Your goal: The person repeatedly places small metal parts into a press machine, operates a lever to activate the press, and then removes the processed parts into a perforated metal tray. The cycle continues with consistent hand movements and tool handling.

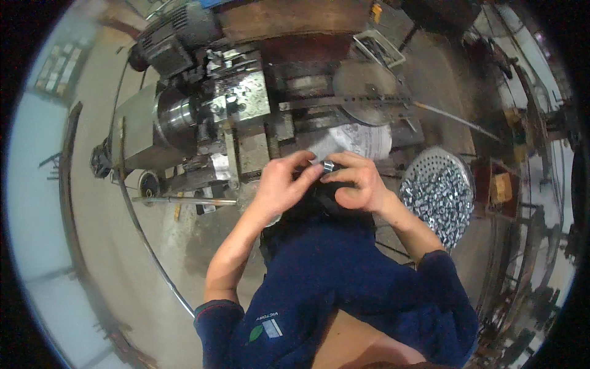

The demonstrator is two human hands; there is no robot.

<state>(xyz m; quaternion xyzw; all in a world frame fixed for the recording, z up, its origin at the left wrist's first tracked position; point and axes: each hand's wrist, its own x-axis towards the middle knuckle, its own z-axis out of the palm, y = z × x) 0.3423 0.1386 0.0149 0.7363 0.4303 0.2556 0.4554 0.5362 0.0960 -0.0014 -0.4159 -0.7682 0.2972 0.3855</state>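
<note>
A small shiny metal piece [329,166], short and round like a sleeve or nut, is between my two hands in front of my body. My left hand [284,183] pinches it from the left with thumb and forefinger. From the right, the fingers of my right hand [361,182] curl around its other side. Fingertips hide part of the piece. Just beyond the hands lies a printed paper sheet [372,141]. At the right, a round perforated metal basket [424,163] holds a heap of small shiny metal parts [437,200] of similar look.
A lathe-like machine with a round chuck [177,115] and metal slide block [249,95] stands ahead left, its motor [175,43] behind. A round plate [367,83], a thin rod [455,120] and a white tray [393,60] lie ahead right. A bar [190,200] juts left of my arm.
</note>
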